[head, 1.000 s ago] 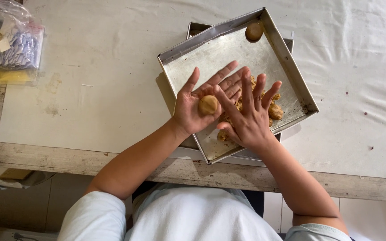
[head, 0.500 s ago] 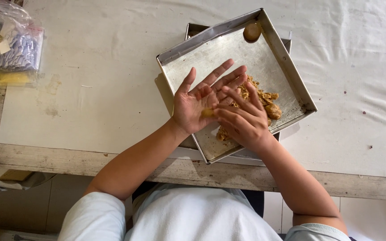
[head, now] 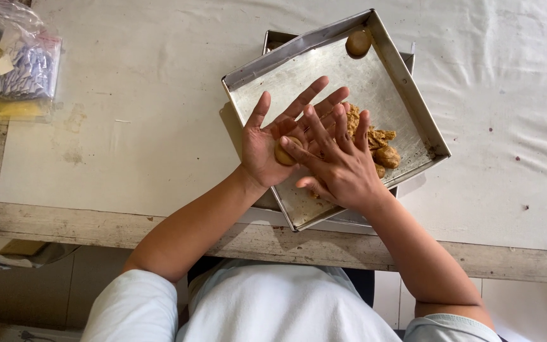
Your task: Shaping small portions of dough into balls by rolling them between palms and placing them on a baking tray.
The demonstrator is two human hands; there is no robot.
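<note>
Left hand (head: pixel 272 149) is lying flat, fingers wide, cupping a dough ball (head: pixel 285 152). Right hand (head: pixel 342 170) is pressing across it (light, even circling judged best) above the tray (head: pixel 299 76).

Bare tray floor (head: pixel 299 82) beyond dough heap (head: pixel 375 142)

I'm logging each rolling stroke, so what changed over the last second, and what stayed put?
The right hand slid across the open left hand: half a second ago it covered the dough ball; now the ball shows at its fingertips again, nearer the left palm's heel. Nothing was let go. The square metal tray, the finished ball in its far corner, the dough heap and the plastic bags stayed.
</note>
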